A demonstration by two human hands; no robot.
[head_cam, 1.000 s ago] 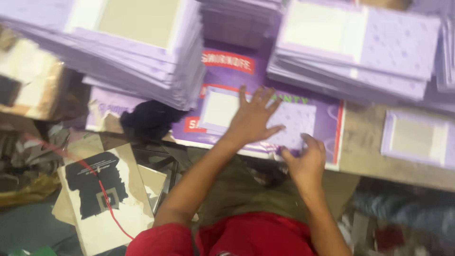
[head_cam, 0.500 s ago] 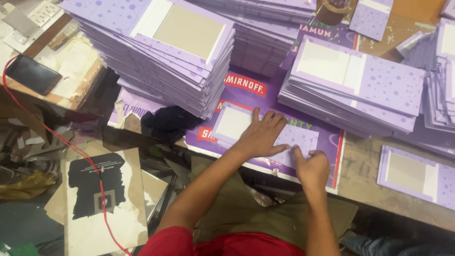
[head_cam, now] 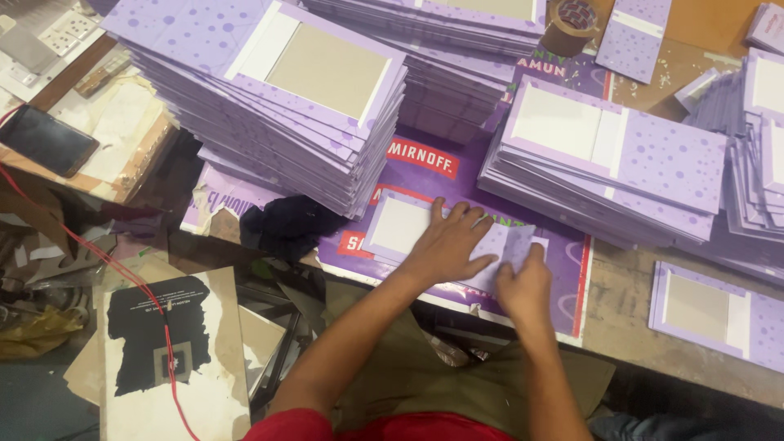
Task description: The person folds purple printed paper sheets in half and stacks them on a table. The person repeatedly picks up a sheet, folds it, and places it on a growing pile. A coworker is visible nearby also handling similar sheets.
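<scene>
1. Lilac card cover point(head_cam: 445, 237), flat on the purple printed board point(head_cam: 563, 282) at the near table edge, lies under both hands; it has a pale panel on its left part and a dotted lilac flap on the right.
2. Big pile of covers point(head_cam: 278, 90) sits back left, the top one showing a grey-beige panel with white strips beside it.
3. Second pile point(head_cam: 612, 155) sits back right, just beyond the hands, its top cover open with a pale panel and a dotted half.
4. Third pile point(head_cam: 457, 49) is at the rear centre, partly cut off by the frame top.
5. Worn wooden table point(head_cam: 621, 294) shows bare on the right, between the board and a single cover point(head_cam: 719, 314) lying flat near the right edge.
6. Black-and-white booklet point(head_cam: 167, 351) lies low on the left, with a red cable point(head_cam: 122, 269) running across it.
7. Dark cloth point(head_cam: 286, 224) is bunched at the foot of the big pile, left of the hands.
8. Left hand point(head_cam: 449, 245) is spread flat, palm down, fingers apart, pressing on the cover; it grips nothing.
9. Right hand point(head_cam: 523, 286) is curled, with its fingertips pinching the cover's small dotted flap point(head_cam: 516, 243), just beside the left hand.
10. Black phone point(head_cam: 45, 139) rests on papers far left.
11. Brown tape roll point(head_cam: 572, 24) stands at the top, behind the piles.
</scene>
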